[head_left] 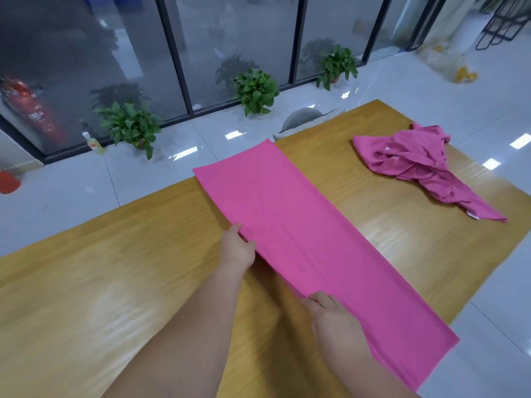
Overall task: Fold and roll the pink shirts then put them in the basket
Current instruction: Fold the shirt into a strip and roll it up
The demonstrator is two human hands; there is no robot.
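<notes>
Though seen only in part, desk [129, 282]: wooden and broad, ran from near left to far right and carried both shirts.
Folded shirt [301, 239]: lay flat as a long, narrow strip across mid-desk, with its long axis slanting from far left to near right. Reached the desk's edges at both short ends, perhaps just past them. Sat immediately right of both hands, touching them along its left long edge.
Crumpled shirt [422, 165]: heaped at the far right of the desk, well apart from the strip and from both hands, not yet folded.
Right hand [333, 317]: closed on the strip's left long edge toward the near end, fingers curled onto the cloth. Nearer of the two to the near short end, so probably better placed to start a roll from there.
Left hand [238, 248]: clamped on the same edge about midway along, fingers curled at the cloth.
Coming move: probably one more lengthwise fold carried rightward across the strip, or a smoothing before rolling along the long axis. Hard to tell which.
Basket: nowhere in view.
</notes>
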